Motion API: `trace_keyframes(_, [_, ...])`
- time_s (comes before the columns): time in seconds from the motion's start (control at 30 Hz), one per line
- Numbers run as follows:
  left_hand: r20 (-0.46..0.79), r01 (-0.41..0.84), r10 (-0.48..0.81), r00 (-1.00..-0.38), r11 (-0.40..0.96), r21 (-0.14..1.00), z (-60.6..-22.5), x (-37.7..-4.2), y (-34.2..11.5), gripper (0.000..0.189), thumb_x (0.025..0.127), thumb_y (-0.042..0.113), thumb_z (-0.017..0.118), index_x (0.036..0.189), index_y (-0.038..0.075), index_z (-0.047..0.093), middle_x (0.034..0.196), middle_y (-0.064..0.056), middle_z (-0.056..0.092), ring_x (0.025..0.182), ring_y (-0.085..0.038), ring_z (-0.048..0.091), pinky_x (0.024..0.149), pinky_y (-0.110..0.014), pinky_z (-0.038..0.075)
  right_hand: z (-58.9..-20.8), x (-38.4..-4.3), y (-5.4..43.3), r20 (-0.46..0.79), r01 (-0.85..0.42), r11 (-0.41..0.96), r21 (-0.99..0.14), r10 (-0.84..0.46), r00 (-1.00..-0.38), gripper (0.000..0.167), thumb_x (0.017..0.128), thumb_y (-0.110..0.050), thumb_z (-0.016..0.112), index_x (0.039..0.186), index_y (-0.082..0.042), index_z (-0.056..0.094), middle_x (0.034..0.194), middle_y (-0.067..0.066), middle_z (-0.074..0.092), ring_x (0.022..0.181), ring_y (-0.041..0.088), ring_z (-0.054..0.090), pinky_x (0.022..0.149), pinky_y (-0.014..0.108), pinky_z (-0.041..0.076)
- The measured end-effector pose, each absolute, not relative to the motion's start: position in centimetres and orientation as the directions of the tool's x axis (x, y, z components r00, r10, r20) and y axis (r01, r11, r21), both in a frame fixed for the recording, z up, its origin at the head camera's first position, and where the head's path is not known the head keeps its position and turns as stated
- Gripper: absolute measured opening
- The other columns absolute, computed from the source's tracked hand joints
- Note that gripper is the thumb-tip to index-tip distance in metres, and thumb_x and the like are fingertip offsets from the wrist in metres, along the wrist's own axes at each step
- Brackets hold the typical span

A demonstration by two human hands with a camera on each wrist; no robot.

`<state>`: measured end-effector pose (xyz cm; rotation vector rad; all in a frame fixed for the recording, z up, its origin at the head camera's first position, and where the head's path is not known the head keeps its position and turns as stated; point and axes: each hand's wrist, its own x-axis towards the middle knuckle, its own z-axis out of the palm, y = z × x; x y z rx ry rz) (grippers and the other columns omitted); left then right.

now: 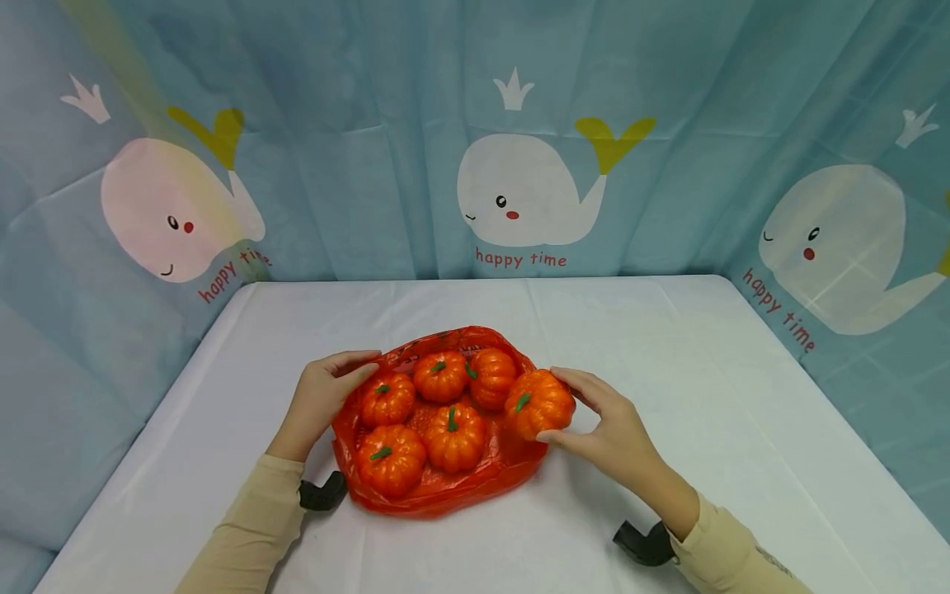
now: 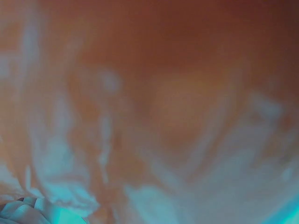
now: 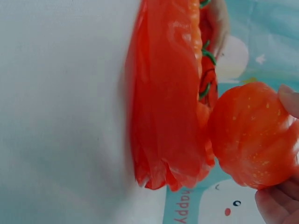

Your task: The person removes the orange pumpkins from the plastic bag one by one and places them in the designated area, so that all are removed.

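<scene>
A red plastic bag [image 1: 475,495] lies spread wide on the table with several small orange toy pumpkins [image 1: 392,460] inside, their green stems showing. At its upper left rim, my left hand [image 1: 319,400] pinches the plastic between thumb and fingers. My right hand [image 1: 612,429] grips another toy pumpkin [image 1: 540,403] from its right side, over the bag's right rim. In the right wrist view this pumpkin [image 3: 254,135] is held just beyond the crumpled side of the bag [image 3: 163,93]. Blurred red-brown plastic [image 2: 140,93] fills the left wrist view, and the fingers cannot be made out there.
A white cloth covers the table [image 1: 742,412]. Behind and at both sides hangs a blue curtain [image 1: 356,165] printed with whales. Black wrist-worn pieces [image 1: 644,544] stick out at both cuffs, low over the table.
</scene>
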<state>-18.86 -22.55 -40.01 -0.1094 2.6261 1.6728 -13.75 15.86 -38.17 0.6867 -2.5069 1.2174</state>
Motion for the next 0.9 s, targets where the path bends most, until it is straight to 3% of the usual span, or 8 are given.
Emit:
trace_keyframes(0.13, [-0.06,-0.073,-0.045,-0.997,0.421,0.904,-40.0,-18.8,-22.6,0.05,0.093,0.048,0.065,0.13,0.015,0.067,0.136,-0.009,0.063,0.127,-0.022,0.054,0.085,-0.009,0.048,-38.0,-13.9,16.4,0.44,-0.511,0.53,-0.677,-0.264,-0.858,0.072,0.07,-0.019,0.091,0.135,-0.013,0.06,0.135,0.002,0.063,0.123,0.018,0.06,0.098,0.029,0.052])
trace_keyframes(0.33, [-0.057,-0.069,-0.042,-0.998,0.417,0.906,-40.1,-18.8,-22.6,0.05,0.094,0.047,0.065,0.13,0.014,0.067,0.137,-0.009,0.063,0.127,-0.022,0.054,0.085,-0.008,0.048,-37.8,-14.1,17.1,0.439,-0.48,0.497,-0.723,-0.207,-0.875,0.073,0.069,-0.015,0.091,0.135,-0.012,0.06,0.135,0.004,0.062,0.122,-0.004,0.055,0.099,0.01,0.044])
trace_keyframes(0.43, [-0.054,-0.066,-0.04,-0.998,0.421,0.905,-40.1,-18.9,-22.6,0.05,0.094,0.048,0.065,0.13,0.014,0.067,0.137,-0.009,0.063,0.127,-0.022,0.054,0.085,-0.008,0.048,-37.6,-14.2,17.5,0.445,-0.47,0.481,-0.74,-0.174,-0.879,0.073,0.07,-0.012,0.09,0.136,-0.011,0.06,0.136,0.006,0.062,0.122,-0.01,0.051,0.098,0.007,0.042])
trace_keyframes(0.9, [-0.064,-0.077,-0.044,-0.997,0.421,0.904,-40.1,-18.9,-22.6,0.05,0.093,0.049,0.065,0.13,0.015,0.067,0.138,-0.008,0.062,0.129,-0.021,0.053,0.086,-0.008,0.047,-37.2,-14.9,18.8,0.418,-0.402,0.466,-0.788,-0.073,-0.905,0.071,0.073,-0.009,0.088,0.137,-0.007,0.058,0.138,0.01,0.059,0.121,-0.013,0.05,0.095,0.005,0.043])
